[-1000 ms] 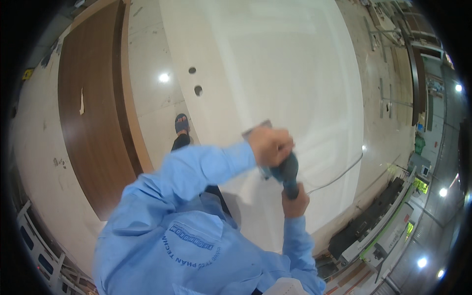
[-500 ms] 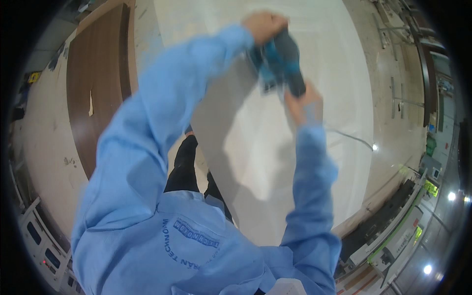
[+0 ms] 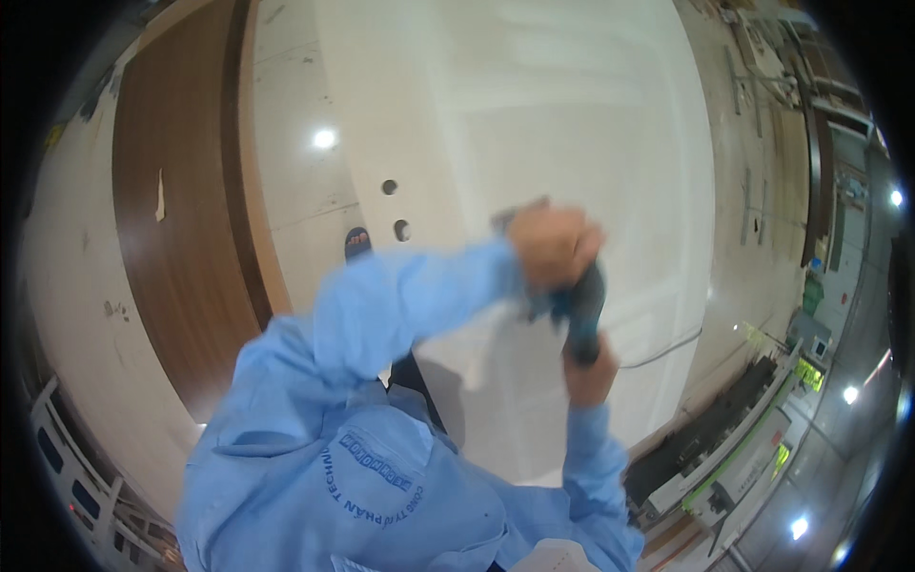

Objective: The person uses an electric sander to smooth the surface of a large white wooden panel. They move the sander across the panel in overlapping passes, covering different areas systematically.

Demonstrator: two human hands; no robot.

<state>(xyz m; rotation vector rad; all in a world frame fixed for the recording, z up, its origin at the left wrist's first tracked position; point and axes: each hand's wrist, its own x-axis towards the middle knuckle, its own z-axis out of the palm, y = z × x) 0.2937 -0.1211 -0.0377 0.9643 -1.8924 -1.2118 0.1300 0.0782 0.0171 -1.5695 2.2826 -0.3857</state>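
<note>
A teal and black power sander (image 3: 589, 297) rests on a large white panel (image 3: 572, 133), slightly blurred by motion. My left hand (image 3: 555, 246) is closed over its front end and hides much of its body. Round its rear handle my right hand (image 3: 588, 378) is wrapped, nearer to me. A thin dark cord (image 3: 667, 349) trails off to the right across the panel. The sander's underside is out of sight. Near the panel's left edge are two round holes (image 3: 389, 187), left of my left hand.
On the left lies a brown wood-grain slab (image 3: 176, 181). My sandalled foot (image 3: 357, 240) shows on the pale floor (image 3: 291, 181) between slab and panel. Long equipment with a green edge (image 3: 743, 462) stands at lower right. Metal bars (image 3: 746, 205) lie on the right-hand floor.
Both hands have drawn the sander toward me and slightly right over the panel. The two holes, hidden before, now show. Both hands keep hold of the sander.
</note>
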